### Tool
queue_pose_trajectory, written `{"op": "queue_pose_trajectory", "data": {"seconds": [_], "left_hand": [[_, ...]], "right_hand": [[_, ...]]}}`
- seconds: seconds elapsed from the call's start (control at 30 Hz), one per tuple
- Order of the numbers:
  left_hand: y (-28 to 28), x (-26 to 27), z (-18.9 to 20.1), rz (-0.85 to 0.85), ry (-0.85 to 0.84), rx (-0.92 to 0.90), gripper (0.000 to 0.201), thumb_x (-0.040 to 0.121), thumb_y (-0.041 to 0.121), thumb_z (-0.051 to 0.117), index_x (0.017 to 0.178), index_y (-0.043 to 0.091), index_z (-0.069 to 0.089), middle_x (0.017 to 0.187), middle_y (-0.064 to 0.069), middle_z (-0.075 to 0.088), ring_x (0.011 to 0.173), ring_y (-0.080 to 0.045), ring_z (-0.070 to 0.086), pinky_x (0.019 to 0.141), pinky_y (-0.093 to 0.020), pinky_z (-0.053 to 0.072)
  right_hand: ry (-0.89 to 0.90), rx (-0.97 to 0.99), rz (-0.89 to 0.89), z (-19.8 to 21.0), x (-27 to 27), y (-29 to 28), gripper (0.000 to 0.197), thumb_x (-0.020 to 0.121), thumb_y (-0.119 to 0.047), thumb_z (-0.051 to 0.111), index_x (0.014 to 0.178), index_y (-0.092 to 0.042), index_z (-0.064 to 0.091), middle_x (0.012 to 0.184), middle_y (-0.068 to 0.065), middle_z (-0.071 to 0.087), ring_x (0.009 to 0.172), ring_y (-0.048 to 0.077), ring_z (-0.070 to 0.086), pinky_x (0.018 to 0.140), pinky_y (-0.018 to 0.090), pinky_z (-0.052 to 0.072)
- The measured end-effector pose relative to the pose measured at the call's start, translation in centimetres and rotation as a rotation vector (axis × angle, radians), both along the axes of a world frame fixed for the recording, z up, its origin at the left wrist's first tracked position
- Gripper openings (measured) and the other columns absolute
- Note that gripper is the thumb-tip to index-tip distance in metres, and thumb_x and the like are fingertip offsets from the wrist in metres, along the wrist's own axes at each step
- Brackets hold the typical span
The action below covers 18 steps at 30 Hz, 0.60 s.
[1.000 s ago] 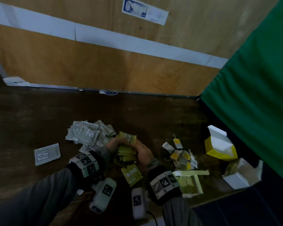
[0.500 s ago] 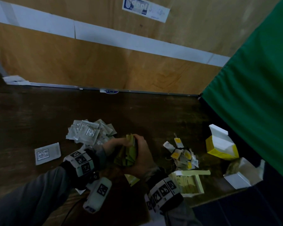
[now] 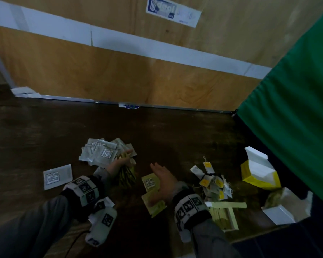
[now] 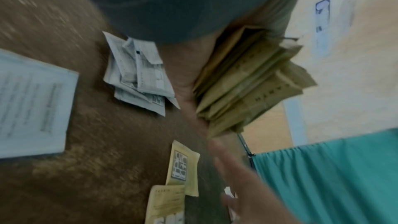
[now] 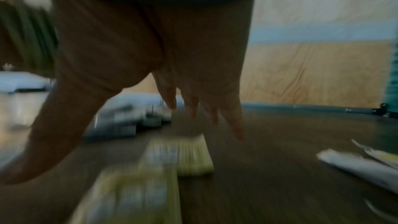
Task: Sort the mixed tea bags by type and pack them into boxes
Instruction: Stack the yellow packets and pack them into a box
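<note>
With the left hand gripping the green sachet stack, the spread, empty right hand should pinch the two loose green sachets near the bench's front edge squarely.

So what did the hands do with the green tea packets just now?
The right hand let go of the stack of green packets and moved off to the right, open above two loose green packets on the table. The left hand now holds the stack alone. The white packet pile and the boxes stayed put.
</note>
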<state>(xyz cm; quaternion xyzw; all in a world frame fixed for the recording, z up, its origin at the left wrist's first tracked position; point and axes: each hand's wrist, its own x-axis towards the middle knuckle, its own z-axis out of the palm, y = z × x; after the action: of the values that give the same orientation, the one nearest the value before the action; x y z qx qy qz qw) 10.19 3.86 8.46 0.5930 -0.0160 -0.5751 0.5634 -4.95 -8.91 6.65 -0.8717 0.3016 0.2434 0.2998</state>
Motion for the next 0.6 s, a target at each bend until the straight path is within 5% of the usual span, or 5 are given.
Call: {"op": "queue_pose_trajectory", "data": {"seconds": [0.1, 0.2, 0.4, 0.6], "left_hand": [[0.3, 0.6, -0.3, 0.005, 0.046, 0.0, 0.039, 0.077, 0.007, 0.055, 0.113, 0.023, 0.057, 0.093, -0.014, 0.062, 0.085, -0.031, 0.059, 0.072, -0.041, 0.05], [0.2, 0.3, -0.2, -0.056, 0.047, 0.016, 0.028, 0.073, 0.009, 0.058, 0.101, 0.014, 0.059, 0.087, -0.015, 0.061, 0.077, -0.03, 0.058, 0.071, -0.037, 0.049], [-0.2, 0.0, -0.1, -0.073, 0.017, 0.023, 0.017, 0.089, 0.002, 0.046, 0.093, 0.014, 0.058, 0.086, -0.01, 0.061, 0.076, -0.025, 0.057, 0.065, -0.033, 0.046], [-1.1, -0.6, -0.9, -0.171, -0.021, -0.035, 0.041, 0.087, -0.003, 0.046, 0.116, 0.025, 0.053, 0.102, -0.007, 0.06, 0.084, -0.025, 0.059, 0.077, -0.04, 0.049]], "right_hand": [[0.187, -0.074, 0.126, -2.7, 0.8, -0.2, 0.127, 0.063, -0.034, 0.085, 0.148, -0.031, -0.01, 0.157, -0.006, -0.018, 0.144, 0.028, -0.016, 0.112, 0.065, 0.011], [0.247, -0.099, 0.214, -4.5, 1.3, 0.0, 0.13, 0.061, -0.035, 0.086, 0.147, -0.034, -0.011, 0.156, -0.007, -0.018, 0.144, 0.028, -0.016, 0.11, 0.067, 0.008], [0.326, -0.134, 0.156, -4.0, 2.4, -0.6, 0.105, 0.059, -0.034, 0.086, 0.14, -0.035, 0.02, 0.147, -0.001, 0.018, 0.137, 0.031, 0.016, 0.103, 0.064, 0.03], [0.261, 0.032, -0.148, -4.4, -0.1, -0.1, 0.061, 0.078, -0.021, 0.072, 0.128, -0.022, 0.037, 0.135, 0.009, 0.043, 0.126, 0.031, 0.041, 0.102, 0.05, 0.042]]}}
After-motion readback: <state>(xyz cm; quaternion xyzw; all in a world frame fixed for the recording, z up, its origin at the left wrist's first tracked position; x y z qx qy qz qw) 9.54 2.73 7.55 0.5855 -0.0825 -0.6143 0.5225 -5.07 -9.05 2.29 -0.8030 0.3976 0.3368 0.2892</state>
